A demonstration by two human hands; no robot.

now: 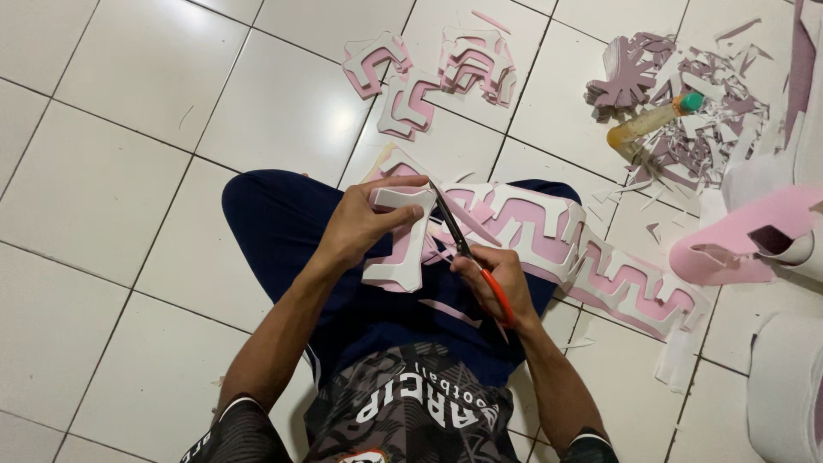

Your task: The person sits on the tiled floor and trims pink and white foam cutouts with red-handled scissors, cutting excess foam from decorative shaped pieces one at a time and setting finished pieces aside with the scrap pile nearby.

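Note:
My left hand (364,225) grips a white and pink foam cut-out (405,244) shaped like a letter, holding it over my lap. In my right hand (497,279) are scissors (463,244) with orange handles, their dark blades pointing up along the right edge of the cut-out. A long strip of joined pink and white foam shapes (600,257) trails from my lap out to the right across the tiled floor.
Several finished foam cut-outs (429,73) lie on the tiles ahead. At the upper right are mauve scraps (686,111) and a glue bottle (651,124) with a green cap. A pink foam roll (746,236) and a white roll (784,386) sit at the right.

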